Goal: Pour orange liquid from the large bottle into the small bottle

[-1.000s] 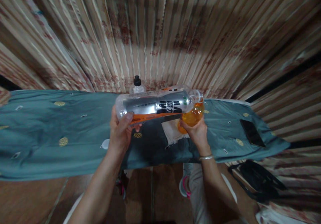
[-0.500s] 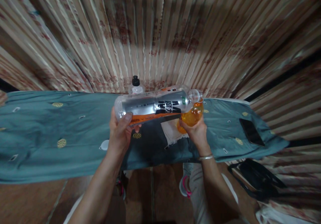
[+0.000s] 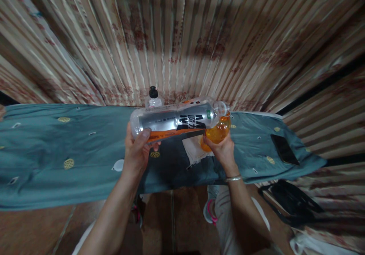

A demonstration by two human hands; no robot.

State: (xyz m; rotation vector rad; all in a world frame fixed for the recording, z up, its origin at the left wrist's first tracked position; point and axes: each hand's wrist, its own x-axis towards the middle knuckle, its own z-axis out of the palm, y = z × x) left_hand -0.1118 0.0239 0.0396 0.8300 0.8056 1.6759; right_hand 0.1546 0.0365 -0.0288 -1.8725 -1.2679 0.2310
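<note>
Closed around the base end of a clear plastic bottle with a silver and orange label [image 3: 168, 120] is my left hand [image 3: 138, 144]. This bottle lies nearly level in the air, its uncapped neck pointing right. My right hand [image 3: 224, 150] grips a bottle of orange liquid [image 3: 216, 134], which stands upright over a pale cloth [image 3: 195, 150]. The mouth of the labelled bottle is at the top of the orange one; whether they touch, or whether liquid passes between them, I cannot tell. Behind the labelled bottle stands a clear bottle with a black cap [image 3: 153, 95], its lower part hidden.
A teal patterned cloth [image 3: 37, 144] covers the narrow table. Near its front edge lies a round white lid [image 3: 118, 165], and a dark phone [image 3: 284, 149] rests at the right. Pleated curtains [image 3: 171, 38] hang close behind. A black bag [image 3: 293, 201] is below the right end.
Both hands and their bottles hold almost the same pose. The surroundings have shifted very slightly left in view.
</note>
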